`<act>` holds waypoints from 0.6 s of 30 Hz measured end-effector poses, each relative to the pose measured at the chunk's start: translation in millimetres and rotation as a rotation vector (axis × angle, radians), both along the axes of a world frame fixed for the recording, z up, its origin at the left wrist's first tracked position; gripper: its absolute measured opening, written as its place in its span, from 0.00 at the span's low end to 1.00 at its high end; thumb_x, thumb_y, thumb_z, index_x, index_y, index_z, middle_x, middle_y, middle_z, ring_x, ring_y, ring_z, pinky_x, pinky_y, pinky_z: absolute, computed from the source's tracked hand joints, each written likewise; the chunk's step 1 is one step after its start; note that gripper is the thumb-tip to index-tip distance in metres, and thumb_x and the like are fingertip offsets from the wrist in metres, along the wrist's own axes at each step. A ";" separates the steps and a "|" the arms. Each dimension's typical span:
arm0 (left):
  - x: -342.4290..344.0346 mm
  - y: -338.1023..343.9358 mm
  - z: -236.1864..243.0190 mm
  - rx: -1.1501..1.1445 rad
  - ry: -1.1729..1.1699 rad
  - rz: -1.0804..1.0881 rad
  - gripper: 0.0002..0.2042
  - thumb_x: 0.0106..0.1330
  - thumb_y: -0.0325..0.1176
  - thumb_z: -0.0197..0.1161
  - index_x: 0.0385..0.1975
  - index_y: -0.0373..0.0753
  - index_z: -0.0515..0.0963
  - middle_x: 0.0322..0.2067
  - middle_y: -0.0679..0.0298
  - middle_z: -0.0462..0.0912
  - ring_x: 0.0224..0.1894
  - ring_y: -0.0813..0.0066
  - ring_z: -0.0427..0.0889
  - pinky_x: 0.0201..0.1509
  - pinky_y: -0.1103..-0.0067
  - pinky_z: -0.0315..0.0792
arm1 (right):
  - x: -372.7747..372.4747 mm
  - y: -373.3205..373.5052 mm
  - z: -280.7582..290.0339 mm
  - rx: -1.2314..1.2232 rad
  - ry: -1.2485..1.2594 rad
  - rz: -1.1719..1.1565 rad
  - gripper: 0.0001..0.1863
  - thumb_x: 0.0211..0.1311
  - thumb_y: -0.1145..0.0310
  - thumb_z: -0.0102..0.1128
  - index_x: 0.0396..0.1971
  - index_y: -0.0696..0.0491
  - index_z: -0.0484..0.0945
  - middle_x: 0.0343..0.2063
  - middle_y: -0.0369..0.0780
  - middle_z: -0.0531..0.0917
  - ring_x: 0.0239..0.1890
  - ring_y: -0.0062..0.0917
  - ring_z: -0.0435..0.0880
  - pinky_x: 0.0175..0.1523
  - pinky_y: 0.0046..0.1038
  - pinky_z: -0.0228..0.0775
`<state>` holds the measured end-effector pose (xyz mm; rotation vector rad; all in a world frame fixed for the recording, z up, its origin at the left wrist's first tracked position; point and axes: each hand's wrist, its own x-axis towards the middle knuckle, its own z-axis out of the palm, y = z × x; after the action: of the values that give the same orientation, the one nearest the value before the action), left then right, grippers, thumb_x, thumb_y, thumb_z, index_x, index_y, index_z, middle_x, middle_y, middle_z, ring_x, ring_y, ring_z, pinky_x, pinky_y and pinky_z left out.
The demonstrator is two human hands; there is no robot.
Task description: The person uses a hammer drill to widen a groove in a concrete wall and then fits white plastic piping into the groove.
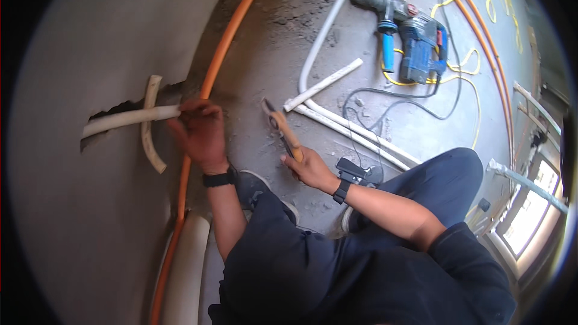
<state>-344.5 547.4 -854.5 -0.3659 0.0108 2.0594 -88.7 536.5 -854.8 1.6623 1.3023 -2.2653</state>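
A white plastic pipe (pixel 123 120) comes out of a rough slot in the wall at the left. At its free end is my left hand (pixel 203 133), fingers curled about the tip and somewhat blurred. A short curved piece of pipe (pixel 148 121) stands across the slot, crossing behind the white pipe. My right hand (pixel 312 170) is closed round a pair of pipe cutters (pixel 284 129) with orange handles, its dark jaw pointing up and away from me. The cutters are held above the dusty floor, apart from the pipe.
An orange conduit (pixel 232 33) runs along the wall's foot. White pipes (pixel 355 129) and a short cut length (pixel 325 84) lie ahead. Beyond them rests a blue demolition hammer (pixel 415 48) with its cable. A thick pale pipe (pixel 189 265) lies at my left. Rubble is scattered about.
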 end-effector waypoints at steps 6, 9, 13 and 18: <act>-15.2 -96.2 -37.0 -0.559 0.222 -0.228 0.11 0.72 0.38 0.61 0.47 0.41 0.78 0.35 0.70 0.76 0.36 0.79 0.73 0.39 0.79 0.67 | -106.5 -6.8 1.1 -0.101 0.229 -0.336 0.17 0.72 0.57 0.58 0.28 0.53 0.70 0.15 0.31 0.72 0.17 0.15 0.72 0.22 0.21 0.63; -20.1 -143.3 -21.4 -0.863 0.421 -0.315 0.10 0.74 0.38 0.58 0.47 0.40 0.77 0.32 0.72 0.73 0.32 0.83 0.70 0.36 0.81 0.67 | -150.8 -17.4 14.3 -0.204 0.325 -0.412 0.16 0.71 0.58 0.59 0.28 0.53 0.71 0.15 0.31 0.73 0.17 0.15 0.72 0.22 0.22 0.64; -6.7 -145.4 18.4 -1.270 0.606 -0.339 0.09 0.77 0.39 0.52 0.42 0.41 0.75 0.32 0.73 0.71 0.31 0.86 0.68 0.37 0.82 0.66 | -183.3 -24.2 33.4 -0.295 0.493 -0.252 0.16 0.71 0.59 0.59 0.27 0.55 0.72 0.15 0.32 0.74 0.17 0.16 0.74 0.23 0.23 0.67; -14.9 -163.5 -1.0 -1.173 0.650 -0.470 0.13 0.77 0.40 0.51 0.52 0.40 0.72 0.36 0.72 0.74 0.37 0.83 0.74 0.42 0.82 0.68 | -184.0 -22.7 12.6 -0.344 0.451 -0.442 0.15 0.67 0.62 0.62 0.30 0.59 0.73 0.17 0.36 0.76 0.19 0.19 0.76 0.26 0.27 0.69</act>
<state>-359.4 383.9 -855.6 -0.3156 1.5709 1.4155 -272.7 513.8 -842.2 1.4802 0.5509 -3.0359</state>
